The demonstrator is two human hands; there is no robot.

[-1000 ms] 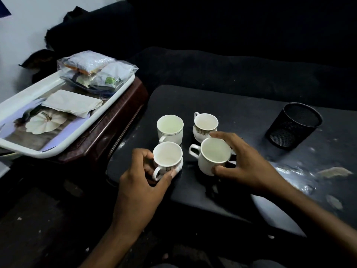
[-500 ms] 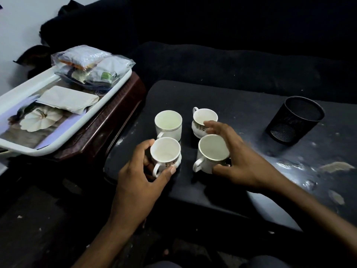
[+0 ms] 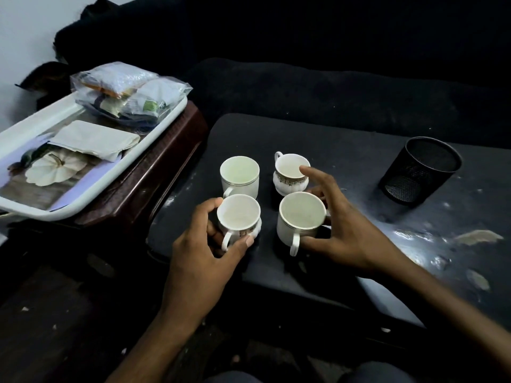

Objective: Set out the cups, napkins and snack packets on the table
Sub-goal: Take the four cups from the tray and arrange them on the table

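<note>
Four cups on table, near pair cupped by hands

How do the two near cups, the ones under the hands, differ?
The left near cup is smaller, with a patterned band and fluted body; the right near cup is larger, plain and straight-sided. The left hand wraps its cup; the right hand holds its cup loosely, fingers spread. Both are white, upright, empty, handles toward the camera.

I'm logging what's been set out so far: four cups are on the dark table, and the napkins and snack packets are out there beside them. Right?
Not quite. The head view shows the napkins and snack packets on the white tray to the left; only the four cups are on the dark table.
</note>
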